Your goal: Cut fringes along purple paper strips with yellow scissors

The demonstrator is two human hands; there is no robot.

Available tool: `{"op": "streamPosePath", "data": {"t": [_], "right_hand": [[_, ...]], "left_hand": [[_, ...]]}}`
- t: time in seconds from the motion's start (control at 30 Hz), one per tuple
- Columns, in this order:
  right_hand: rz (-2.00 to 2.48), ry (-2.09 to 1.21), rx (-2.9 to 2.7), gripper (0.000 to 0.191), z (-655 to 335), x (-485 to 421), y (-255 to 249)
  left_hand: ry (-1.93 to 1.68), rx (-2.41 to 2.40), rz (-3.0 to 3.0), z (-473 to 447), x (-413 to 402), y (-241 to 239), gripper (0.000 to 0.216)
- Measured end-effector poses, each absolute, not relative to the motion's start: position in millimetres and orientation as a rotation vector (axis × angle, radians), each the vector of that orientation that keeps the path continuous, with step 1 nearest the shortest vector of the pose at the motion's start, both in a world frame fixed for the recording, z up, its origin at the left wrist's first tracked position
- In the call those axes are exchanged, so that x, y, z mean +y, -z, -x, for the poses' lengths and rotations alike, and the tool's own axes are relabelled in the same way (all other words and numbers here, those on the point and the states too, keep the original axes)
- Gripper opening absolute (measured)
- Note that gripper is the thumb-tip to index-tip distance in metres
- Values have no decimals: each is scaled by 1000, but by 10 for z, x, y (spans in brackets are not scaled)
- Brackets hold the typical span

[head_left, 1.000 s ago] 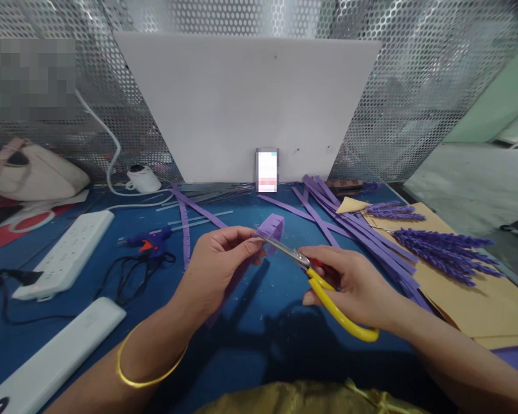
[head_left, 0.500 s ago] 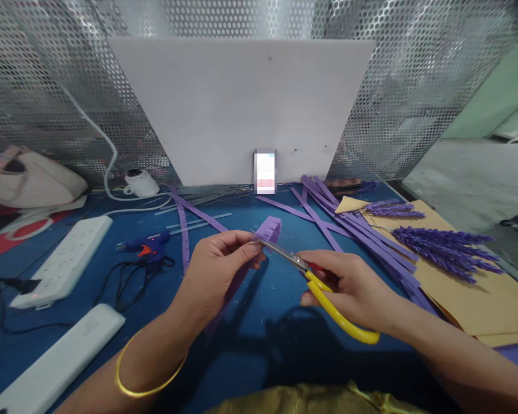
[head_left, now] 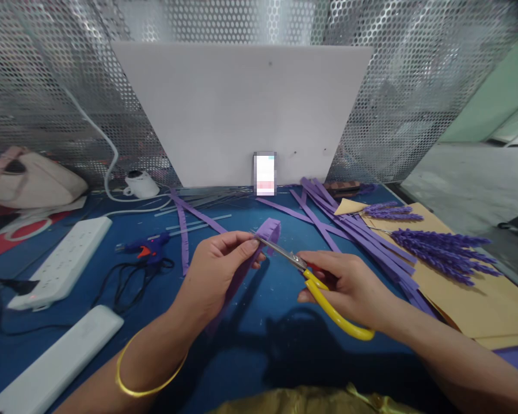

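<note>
Between thumb and fingers, my left hand (head_left: 228,261) pinches a purple paper strip (head_left: 270,230). The strip curls over beyond my fingertips, with small cuts along its edge, and its other end hangs down below the hand. My right hand (head_left: 345,282) is closed around the yellow handles of a pair of scissors (head_left: 296,260). The scissor blades point left and reach the strip right at my left thumb. Whether the blades are fully closed on the paper is hard to see.
Purple strips (head_left: 362,241) lie in a pile on the right, near lavender-like sprigs (head_left: 440,250) on brown paper (head_left: 479,305). Leftward are a blue glue gun (head_left: 149,247) with its cord, power strips (head_left: 63,261), and a white cup (head_left: 141,185). A phone (head_left: 265,173) leans against the white board (head_left: 246,109).
The curled end of the strip has shifted slightly, showing its cut edge more. My right hand and the scissors have moved a little to the left; my left hand keeps its pinch.
</note>
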State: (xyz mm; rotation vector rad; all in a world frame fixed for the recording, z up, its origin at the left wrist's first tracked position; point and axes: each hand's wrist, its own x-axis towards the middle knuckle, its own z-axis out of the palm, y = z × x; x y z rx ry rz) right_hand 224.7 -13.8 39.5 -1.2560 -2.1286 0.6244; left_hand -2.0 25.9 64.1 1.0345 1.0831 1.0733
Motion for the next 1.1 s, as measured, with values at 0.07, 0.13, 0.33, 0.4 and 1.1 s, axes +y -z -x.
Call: {"op": "streamPosePath", "data": {"t": [0.07, 0.13, 0.33, 0.4, 1.1], "right_hand": [[1255, -644, -2114, 44, -2248, -139, -389], [1254, -688, -2097, 42, -2250, -140, -383], [1251, -898, -2026, 33, -2244, -133, -406], [1232, -1031, -1980, 32, -2237, -128, -424], [1114, -1436, -1727, 35, -2263, -58, -406]], "left_hand": [[-1070, 1072, -1021, 19, 258, -638, 14], [-1068, 1063, -1012, 21, 260, -639, 13], [-1033, 1054, -999, 30, 270, -650, 12], [-1025, 1052, -998, 35, 274, -651, 12], [-931, 988, -932, 53, 352, -615, 15]]}}
